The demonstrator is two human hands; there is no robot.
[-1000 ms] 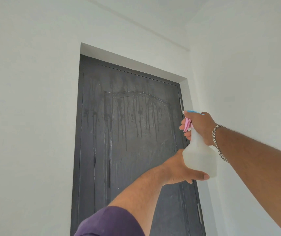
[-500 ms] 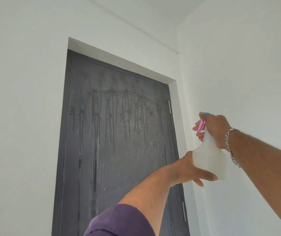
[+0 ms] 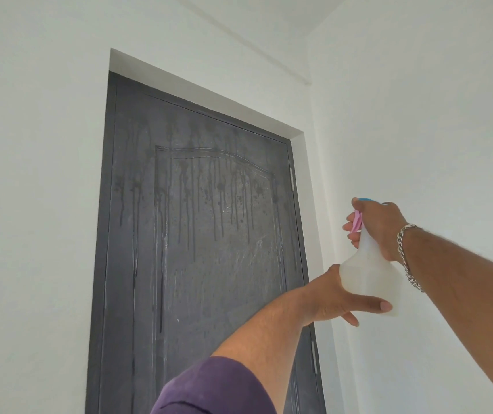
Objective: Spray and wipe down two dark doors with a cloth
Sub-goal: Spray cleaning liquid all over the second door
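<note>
No text, label, brand, number or sign could be read anywhere; the door [image 3: 197, 249] and spray bottle [image 3: 370, 276] bore none.

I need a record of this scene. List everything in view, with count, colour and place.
door: one, dark grey, set in the white wall ahead, wet drip streaks down its upper panel.
hinges: two, metal, on the door's right edge.
walls: two, white, meeting in a corner right of the door.
spray bottle: one, translucent white with pink trigger and blue top, held up right of the door.
bracelet: one, silver chain, on the right wrist.
sleeve: one, purple, on the left arm.
hands: right hand grips the bottle's neck; left hand supports its base.
</note>
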